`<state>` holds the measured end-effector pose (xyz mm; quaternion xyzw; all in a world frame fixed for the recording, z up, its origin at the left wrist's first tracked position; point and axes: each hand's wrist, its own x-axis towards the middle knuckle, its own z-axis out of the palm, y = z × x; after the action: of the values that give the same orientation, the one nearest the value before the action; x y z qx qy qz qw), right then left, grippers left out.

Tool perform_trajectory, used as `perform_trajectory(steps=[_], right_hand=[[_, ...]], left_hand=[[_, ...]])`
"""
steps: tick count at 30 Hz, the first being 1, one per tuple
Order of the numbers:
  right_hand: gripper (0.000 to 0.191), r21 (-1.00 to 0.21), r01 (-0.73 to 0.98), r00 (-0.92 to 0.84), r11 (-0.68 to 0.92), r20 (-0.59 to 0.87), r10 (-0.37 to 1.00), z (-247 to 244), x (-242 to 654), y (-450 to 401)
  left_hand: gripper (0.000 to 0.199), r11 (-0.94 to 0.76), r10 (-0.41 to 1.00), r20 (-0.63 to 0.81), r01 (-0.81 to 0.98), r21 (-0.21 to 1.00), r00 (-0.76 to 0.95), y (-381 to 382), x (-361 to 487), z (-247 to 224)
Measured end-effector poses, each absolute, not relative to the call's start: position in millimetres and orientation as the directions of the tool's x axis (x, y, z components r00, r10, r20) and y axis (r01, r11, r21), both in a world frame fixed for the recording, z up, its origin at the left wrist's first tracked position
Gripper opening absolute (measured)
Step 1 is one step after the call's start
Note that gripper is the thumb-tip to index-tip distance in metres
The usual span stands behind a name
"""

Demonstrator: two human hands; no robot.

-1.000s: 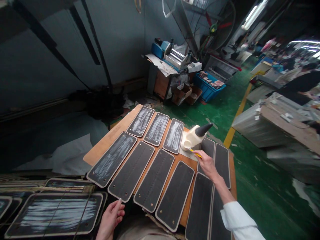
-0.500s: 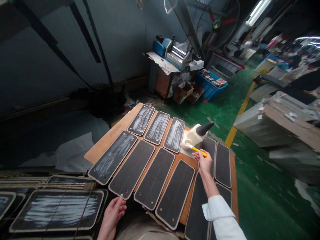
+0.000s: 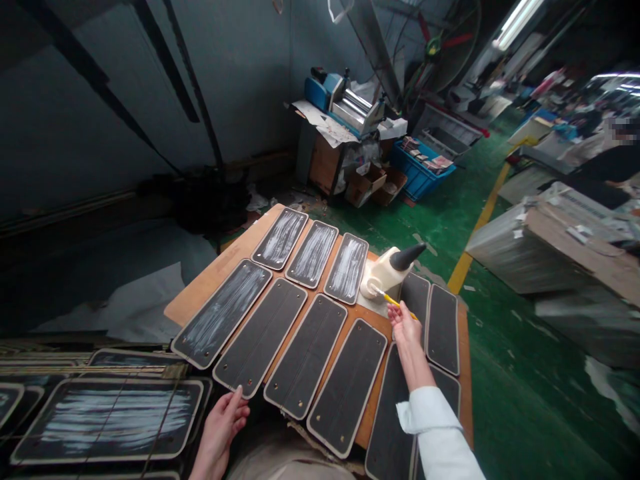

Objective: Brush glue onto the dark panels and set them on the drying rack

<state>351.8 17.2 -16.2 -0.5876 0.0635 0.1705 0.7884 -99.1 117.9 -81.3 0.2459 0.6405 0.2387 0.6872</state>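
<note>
A dull blue-grey wall (image 3: 240,80) fills the far left. Green floor (image 3: 520,373) with a yellow stripe (image 3: 483,227) runs along the right, past pale worktables (image 3: 545,247); a strip light (image 3: 520,23) glows at far right.

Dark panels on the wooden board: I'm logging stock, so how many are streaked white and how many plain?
White-streaked panels: 4
Plain dark panels: 7, some partly covered by the right hand and sleeve
Total on the board: 11
</note>
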Motion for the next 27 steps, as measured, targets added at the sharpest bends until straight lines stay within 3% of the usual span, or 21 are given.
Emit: perform_trajectory(steps=[8,14,22,27], right_hand=[[0.022,-0.855,-0.419,0.908,0.307,-0.382,0.174,-14.4,348.3,-12.4],[0.029,-0.884,-0.353,0.932,0.306,-0.303,0.198,2.4,338.4,-0.4],[0.046,-0.975,-0.163,0.969,0.151,-0.130,0.211,12.9,318.4,-5.1],[0.044,-0.986,-0.155,0.963,0.057,-0.137,0.233,13.8,319.5,-16.5]], left_hand=[[0.041,0.765,0.643,-0.763,-0.023,0.643,0.061,118.1,-97.3,-79.5],[0.045,0.759,0.650,-0.757,-0.023,0.650,0.059,117.7,-95.1,-75.6],[0.043,0.748,0.664,-0.743,-0.060,0.661,0.083,122.1,-97.9,-86.5],[0.045,0.757,0.653,-0.752,-0.123,0.642,0.093,122.9,-99.7,-102.3]])
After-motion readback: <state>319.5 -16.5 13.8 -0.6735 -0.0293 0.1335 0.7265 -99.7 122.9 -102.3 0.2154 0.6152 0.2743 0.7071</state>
